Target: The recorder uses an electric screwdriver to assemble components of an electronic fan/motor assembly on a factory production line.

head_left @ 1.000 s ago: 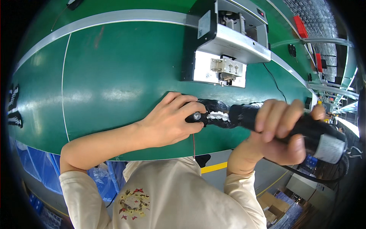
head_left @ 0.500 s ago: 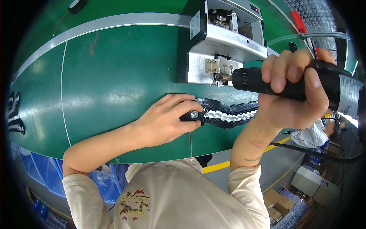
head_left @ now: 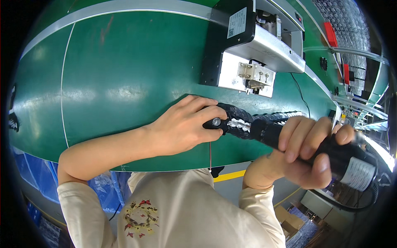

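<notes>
Black tool (head_left: pixel 269 134) has come down, right hand (head_left: pixel 301 138) wrapped around it, left hand (head_left: pixel 185 126) clasping segmented strip (head_left: pixel 238 122).

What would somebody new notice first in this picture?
Probably the big black corded tool, likely an electric screwdriver, in the right hand at the picture's right. Next might be the silver-and-black machine on the green table, above and right of centre. Then the black jointed piece with a white strip, near the middle, the left hand gripping its left end.
</notes>
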Motion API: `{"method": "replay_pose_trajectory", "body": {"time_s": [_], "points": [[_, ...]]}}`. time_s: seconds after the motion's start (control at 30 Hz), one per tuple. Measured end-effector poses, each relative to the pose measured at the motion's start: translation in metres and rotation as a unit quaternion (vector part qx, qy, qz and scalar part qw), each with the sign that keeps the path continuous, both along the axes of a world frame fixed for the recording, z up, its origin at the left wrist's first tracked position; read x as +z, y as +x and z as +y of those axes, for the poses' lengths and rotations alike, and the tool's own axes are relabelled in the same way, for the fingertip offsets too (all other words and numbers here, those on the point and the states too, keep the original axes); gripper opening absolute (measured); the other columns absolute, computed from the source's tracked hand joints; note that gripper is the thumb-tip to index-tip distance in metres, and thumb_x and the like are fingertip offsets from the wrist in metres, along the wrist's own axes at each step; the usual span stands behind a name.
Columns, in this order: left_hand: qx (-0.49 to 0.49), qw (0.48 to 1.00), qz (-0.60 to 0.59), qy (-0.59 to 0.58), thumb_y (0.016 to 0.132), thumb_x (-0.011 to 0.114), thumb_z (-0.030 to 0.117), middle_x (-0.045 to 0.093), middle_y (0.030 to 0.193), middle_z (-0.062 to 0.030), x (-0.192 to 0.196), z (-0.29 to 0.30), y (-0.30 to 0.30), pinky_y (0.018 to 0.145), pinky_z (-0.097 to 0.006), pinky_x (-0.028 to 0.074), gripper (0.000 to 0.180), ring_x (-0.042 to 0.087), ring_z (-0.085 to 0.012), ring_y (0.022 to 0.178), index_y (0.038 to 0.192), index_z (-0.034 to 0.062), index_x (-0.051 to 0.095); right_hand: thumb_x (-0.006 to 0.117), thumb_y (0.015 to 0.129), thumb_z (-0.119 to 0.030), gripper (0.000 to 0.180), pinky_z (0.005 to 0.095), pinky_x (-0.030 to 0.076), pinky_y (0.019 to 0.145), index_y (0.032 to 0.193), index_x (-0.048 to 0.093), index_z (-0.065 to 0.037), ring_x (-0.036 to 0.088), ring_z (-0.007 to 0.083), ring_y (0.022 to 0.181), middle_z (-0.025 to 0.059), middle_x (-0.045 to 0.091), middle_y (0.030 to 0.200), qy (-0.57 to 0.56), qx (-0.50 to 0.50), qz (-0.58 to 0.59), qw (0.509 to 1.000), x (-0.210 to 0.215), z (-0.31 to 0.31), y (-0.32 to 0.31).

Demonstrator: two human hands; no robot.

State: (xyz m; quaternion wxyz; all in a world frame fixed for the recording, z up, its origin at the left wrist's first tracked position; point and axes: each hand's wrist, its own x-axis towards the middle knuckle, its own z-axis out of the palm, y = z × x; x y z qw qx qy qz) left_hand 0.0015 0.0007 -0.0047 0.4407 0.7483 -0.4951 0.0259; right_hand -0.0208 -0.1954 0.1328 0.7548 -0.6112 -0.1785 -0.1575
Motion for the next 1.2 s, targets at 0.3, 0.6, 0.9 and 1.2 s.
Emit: {"method": "replay_pose_trajectory", "body": {"time_s": [0.3,0.6,0.9,1.2], "points": [[0.003,1.000,0.000,-0.006,0.073,0.073,0.015,0.059,0.118,-0.0067,-0.001,-0.001,0.001,0.093,-0.042,0.047,0.022,0.055,-0.0307,0.117,0.094,0.0136,0.076,0.069,0.085,-0.009,0.046,0.0364,0.047,0.052,0.120,0.040,-0.013,0.053,0.0212,0.049,0.0085,0.053,0.071,0.031,0.005,0.029,0.999,-0.024,0.005,-0.017],[-0.001,1.000,0.013,-0.012,0.071,0.075,0.012,0.058,0.118,-0.0065,0.003,-0.001,0.000,0.091,-0.042,0.049,0.022,0.055,-0.0303,0.117,0.093,0.0124,0.075,0.064,0.083,-0.006,0.036,0.0323,0.047,0.046,0.113,0.043,-0.008,0.052,0.0163,0.048,0.0074,0.052,0.069,-0.095,0.036,-0.072,0.992,-0.027,0.016,-0.022],[-0.016,0.998,0.059,0.001,0.066,0.077,0.010,0.054,0.124,-0.0119,0.013,0.004,0.001,0.091,-0.044,0.048,0.027,0.055,-0.0317,0.116,0.093,0.0111,0.075,0.066,0.082,-0.007,0.034,0.0319,0.047,0.046,0.106,0.042,-0.007,0.051,0.0151,0.047,0.0062,0.052,0.067,-0.086,0.059,-0.078,0.992,-0.037,0.013,-0.019],[-0.010,1.000,0.020,-0.018,0.063,0.077,0.009,0.054,0.127,-0.0112,0.016,0.005,0.002,0.093,-0.045,0.042,0.034,0.052,-0.0319,0.115,0.096,0.0125,0.074,0.072,0.085,-0.011,0.060,0.0378,0.052,0.054,0.134,0.037,-0.014,0.058,0.0209,0.055,0.0080,0.059,0.076,0.066,0.039,-0.053,0.996,-0.015,-0.002,-0.028]]}}
